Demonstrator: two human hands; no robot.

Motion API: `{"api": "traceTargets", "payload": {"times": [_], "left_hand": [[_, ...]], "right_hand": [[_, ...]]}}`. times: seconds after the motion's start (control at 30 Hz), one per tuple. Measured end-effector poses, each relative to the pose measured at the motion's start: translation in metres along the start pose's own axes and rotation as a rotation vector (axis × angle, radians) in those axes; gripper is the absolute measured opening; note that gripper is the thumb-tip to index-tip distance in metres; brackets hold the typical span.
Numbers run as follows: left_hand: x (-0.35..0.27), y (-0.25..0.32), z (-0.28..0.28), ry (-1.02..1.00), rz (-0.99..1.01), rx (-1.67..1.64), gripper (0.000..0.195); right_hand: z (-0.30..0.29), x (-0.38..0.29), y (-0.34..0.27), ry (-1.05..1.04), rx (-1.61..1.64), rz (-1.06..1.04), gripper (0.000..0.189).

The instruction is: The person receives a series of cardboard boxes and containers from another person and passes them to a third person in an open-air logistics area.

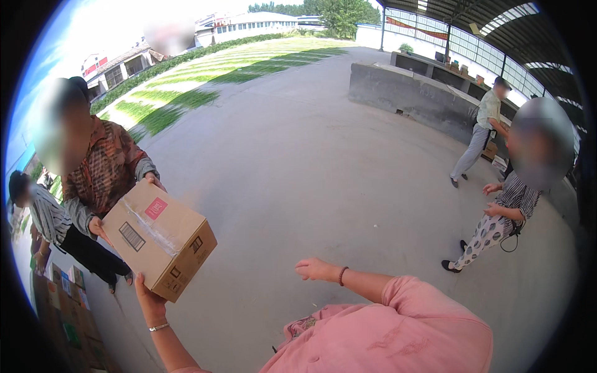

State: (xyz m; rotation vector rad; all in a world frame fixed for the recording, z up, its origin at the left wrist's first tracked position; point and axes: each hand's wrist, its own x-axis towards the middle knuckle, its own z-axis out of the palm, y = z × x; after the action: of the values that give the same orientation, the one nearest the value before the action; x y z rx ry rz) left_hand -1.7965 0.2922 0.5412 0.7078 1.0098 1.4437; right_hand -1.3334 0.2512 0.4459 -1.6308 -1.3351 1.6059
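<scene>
A taped cardboard box [158, 238] with a pink label and printed marks is tilted in the air at the left. My left hand [150, 298], with a silver bracelet at the wrist, holds its near lower corner, the fingers partly behind it. A person in a patterned brown shirt [105, 161] grips the box's far sides with both hands. My right hand [317, 270], a beaded bracelet at its wrist, is in the air over the concrete floor, apart from the box. It holds nothing, and its fingers are loosely bent.
Several stacked cartons [70, 307] stand at the lower left, where a person in a striped shirt [49, 217] bends. At the right, another striped-shirted person [517, 196] stands on the concrete floor [289, 186]. Behind, someone in a light shirt [487, 109] is beside a low concrete wall [406, 93].
</scene>
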Motion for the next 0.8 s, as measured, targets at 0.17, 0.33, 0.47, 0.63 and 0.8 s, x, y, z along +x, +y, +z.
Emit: {"api": "traceTargets", "payload": {"times": [0.17, 0.33, 0.47, 0.63, 0.8], "left_hand": [[-0.005, -0.014, -0.012, -0.058, 0.004, -0.176, 0.07], [-0.036, -0.045, -0.01, 0.031, -0.068, -0.14, 0.071], [-0.033, -0.102, -0.083, 0.074, 0.011, 0.111, 0.063], [-0.065, -0.139, -0.011, 0.11, -0.19, 0.005, 0.063], [-0.072, -0.165, 0.048, -0.022, -0.268, 0.07, 0.063]], "right_hand": [[0.006, 0.0, -0.008, -0.075, 0.082, 0.019, 0.051], [0.0, 0.002, -0.007, -0.153, 0.265, 0.015, 0.066], [-0.002, -0.005, -0.026, -0.179, 0.395, 0.036, 0.078], [-0.012, -0.006, -0.014, -0.189, 0.508, 0.049, 0.094], [-0.024, -0.014, -0.002, -0.265, 0.621, -0.001, 0.098]]}}
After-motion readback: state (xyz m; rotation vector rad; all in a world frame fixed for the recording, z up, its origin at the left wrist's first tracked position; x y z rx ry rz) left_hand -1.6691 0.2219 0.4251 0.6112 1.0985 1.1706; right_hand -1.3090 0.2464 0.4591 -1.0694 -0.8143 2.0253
